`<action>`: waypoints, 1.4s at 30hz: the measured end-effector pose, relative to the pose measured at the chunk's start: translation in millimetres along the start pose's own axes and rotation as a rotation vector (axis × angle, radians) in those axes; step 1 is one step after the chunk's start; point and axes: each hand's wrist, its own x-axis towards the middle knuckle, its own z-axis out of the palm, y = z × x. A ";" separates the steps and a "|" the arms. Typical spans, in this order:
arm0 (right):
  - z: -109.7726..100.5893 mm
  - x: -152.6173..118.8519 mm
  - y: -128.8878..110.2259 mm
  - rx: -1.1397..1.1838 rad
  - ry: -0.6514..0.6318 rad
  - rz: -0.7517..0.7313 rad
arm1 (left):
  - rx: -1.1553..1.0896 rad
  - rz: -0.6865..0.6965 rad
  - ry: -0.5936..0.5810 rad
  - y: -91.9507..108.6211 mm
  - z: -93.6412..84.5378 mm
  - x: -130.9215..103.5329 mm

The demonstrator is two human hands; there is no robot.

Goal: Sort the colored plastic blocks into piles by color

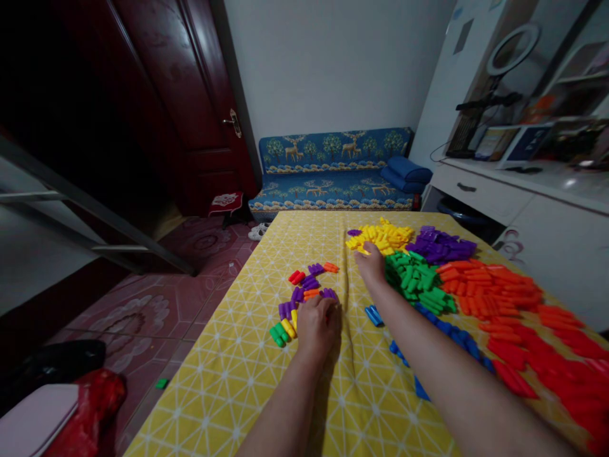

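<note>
My left hand (316, 322) rests over a small mixed group of ribbed plastic building blocks. Its fingers are curled together, and what they hold, if anything, is hidden. Around it lie purple blocks (287, 310), green blocks (279, 334), yellow blocks (288, 328), red blocks (296, 277) and orange blocks (332, 268). Further right, my right hand (371, 263) reaches the near left edge of the yellow block pile (387, 236), its fingers closed on a yellow block there. Beside that wrist spreads the green block pile (416, 279).
A yellow patterned cloth (238, 368) covers the table. Purple (440, 245), orange (495, 289), red (561, 374) and blue (451, 333) piles fill its right side; a loose blue pair (374, 315) lies between my arms. Beyond stands a blue sofa (328, 184); white drawers (480, 190) are at right.
</note>
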 end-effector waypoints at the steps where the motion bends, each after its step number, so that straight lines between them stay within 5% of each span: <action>1: 7.1 -8.2 -2.0 -0.042 -0.073 -0.008 | 0.000 -0.008 0.008 0.2 0.3 0.4; 7: 30.8 -50.3 -16.9 -0.233 -0.414 -0.139 | 0.029 0.018 -0.003 0.9 0.1 0.9; 17: 2.1 -71.1 -35.1 -0.489 -0.474 -0.168 | 0.026 0.057 -0.024 -7.6 1.7 1.2; 21: -42.7 -61.2 -29.6 -0.491 -0.413 -0.200 | 0.007 0.075 -0.022 -9.0 1.4 0.1; 27: -156.4 -7.0 16.0 -0.575 -0.070 -0.124 | 0.027 0.066 -0.028 -8.3 0.9 0.1; 30: -188.0 1.7 23.7 -0.694 0.047 -0.132 | 0.023 0.072 -0.031 -8.5 2.7 0.8; 33: -174.5 -17.1 8.5 -0.600 0.071 -0.213 | -0.015 0.049 -0.003 -6.8 2.3 1.0; 38: -88.9 -91.3 -22.5 -0.135 -0.210 -0.189 | 0.028 0.010 0.202 -4.2 -8.8 -0.2; 42: -37.0 -140.4 -21.8 -0.049 -0.254 -0.119 | 0.164 -0.087 0.182 -9.4 -12.9 -0.3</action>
